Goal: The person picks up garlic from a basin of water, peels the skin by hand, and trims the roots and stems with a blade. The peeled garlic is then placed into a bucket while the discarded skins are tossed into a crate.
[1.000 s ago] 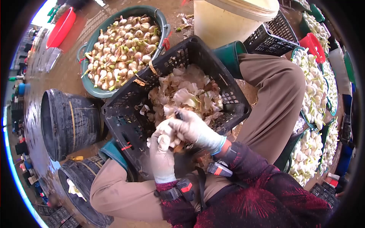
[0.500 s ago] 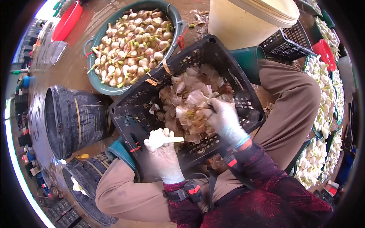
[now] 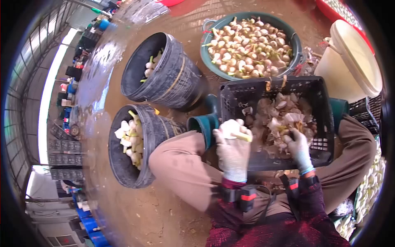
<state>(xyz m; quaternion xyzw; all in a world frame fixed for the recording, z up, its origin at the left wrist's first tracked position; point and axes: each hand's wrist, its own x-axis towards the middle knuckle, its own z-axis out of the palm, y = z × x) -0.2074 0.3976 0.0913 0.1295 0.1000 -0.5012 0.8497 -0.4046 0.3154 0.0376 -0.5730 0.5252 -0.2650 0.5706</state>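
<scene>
A peeled white garlic bulb with a short cut stem rests in the fingers of my left hand, which is closed round it over the crate's near left side. My right hand reaches into the black plastic crate with its fingers curled. Papery garlic skins are heaped there, against its fingertips; what the fingers hold, if anything, is hidden. Both hands wear whitish gloves. The crate sits between my knees.
A green tub of unpeeled garlic stands behind the crate. On the left are two dark buckets, one with a few bulbs, the lower with peeled garlic. A cream bucket stands at the right, above more peeled garlic.
The view has swung left, so the crate and tub appear further right and both dark buckets show inside. My left hand still holds the garlic bulb; the right stays among the skins.
</scene>
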